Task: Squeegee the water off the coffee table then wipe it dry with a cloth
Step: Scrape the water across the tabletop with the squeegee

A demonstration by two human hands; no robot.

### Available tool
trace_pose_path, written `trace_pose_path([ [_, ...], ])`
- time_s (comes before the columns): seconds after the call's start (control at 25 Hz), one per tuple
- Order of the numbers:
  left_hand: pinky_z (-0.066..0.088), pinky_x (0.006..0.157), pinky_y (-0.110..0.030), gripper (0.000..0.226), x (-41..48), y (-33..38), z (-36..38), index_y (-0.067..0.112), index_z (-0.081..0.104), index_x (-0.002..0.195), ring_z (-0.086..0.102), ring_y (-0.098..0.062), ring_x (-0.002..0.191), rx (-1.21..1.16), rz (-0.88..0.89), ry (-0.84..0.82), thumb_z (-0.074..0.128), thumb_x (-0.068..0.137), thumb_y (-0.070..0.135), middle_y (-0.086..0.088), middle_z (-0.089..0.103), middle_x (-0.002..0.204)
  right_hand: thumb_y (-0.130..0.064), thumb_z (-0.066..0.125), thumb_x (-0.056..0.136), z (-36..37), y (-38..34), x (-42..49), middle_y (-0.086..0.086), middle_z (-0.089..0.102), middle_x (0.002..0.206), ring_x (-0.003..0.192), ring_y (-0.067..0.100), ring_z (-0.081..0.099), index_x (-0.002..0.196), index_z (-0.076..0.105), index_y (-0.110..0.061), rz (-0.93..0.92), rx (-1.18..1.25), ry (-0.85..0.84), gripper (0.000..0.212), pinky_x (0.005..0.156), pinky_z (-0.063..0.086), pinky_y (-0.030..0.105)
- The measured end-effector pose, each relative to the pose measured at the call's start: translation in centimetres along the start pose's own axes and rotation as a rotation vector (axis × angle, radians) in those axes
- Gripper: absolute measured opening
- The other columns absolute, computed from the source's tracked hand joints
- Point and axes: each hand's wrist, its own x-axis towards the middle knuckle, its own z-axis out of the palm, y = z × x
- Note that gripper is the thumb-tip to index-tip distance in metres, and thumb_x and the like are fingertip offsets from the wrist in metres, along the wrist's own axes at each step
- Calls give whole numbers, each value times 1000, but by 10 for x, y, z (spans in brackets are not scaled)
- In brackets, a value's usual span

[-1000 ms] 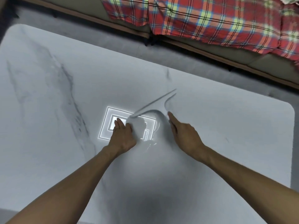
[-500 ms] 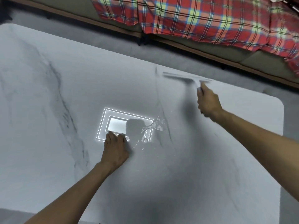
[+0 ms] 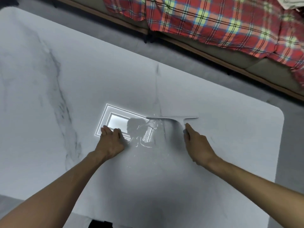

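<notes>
The coffee table (image 3: 49,89) has a white marble-pattern top with grey veining and rounded corners. It fills most of the view.

The squeegee (image 3: 174,118) sits right of the table's centre, with its pale blade lying crosswise on the surface. The blade's left end touches the upper edge of the water (image 3: 141,142). The water lies as a thin, irregular film with bright streaks and beads between the two hands.

The right hand (image 3: 195,145) grips the squeegee handle from the near side. Its fingers are curled round the handle and one finger extends toward the blade. Most of the handle is hidden under the hand.

The left hand (image 3: 110,142) rests palm-down on the tabletop with its fingers straight and together. It lies just left of the water and holds nothing. The two hands are well apart.

A rectangular reflection of a ceiling light (image 3: 118,120) shows in the surface at the left fingertips.

Beyond the far table edge a strip of grey floor (image 3: 189,63) runs along a sofa (image 3: 238,61). A red plaid blanket (image 3: 213,18) is draped over the sofa.
</notes>
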Motion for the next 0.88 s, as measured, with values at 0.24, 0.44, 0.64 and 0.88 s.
trace_pose_path([
  [0.24,26,115,-52,52,-1,-1,0,-2,36,137,15,-51,140,21,-4,-29,48,88,12,-36,15,150,-20,24,101,-62,-59,107,14,49,94,55,23,43,95,38,-24,155,506,242,15,41,33,24],
  [0.44,30,111,-48,34,-4,-7,3,-2,47,116,21,-48,136,-53,31,8,47,90,21,-34,32,140,-19,25,103,1,-77,89,20,59,108,87,33,55,150,24,-17,-85,151,252,47,78,51,47],
  [0.64,45,85,-45,10,-49,-27,4,1,49,84,47,-36,98,-86,111,159,53,85,10,-21,50,101,-36,26,104,61,-22,9,13,68,97,88,38,61,150,23,-37,-315,-78,107,46,80,49,43],
  [0.88,37,81,-32,40,-93,-58,32,-1,45,118,47,-34,106,-45,119,39,46,78,-6,-19,43,119,-42,25,103,54,68,-49,-10,59,73,67,17,57,146,22,-53,-181,-215,92,44,63,43,32],
])
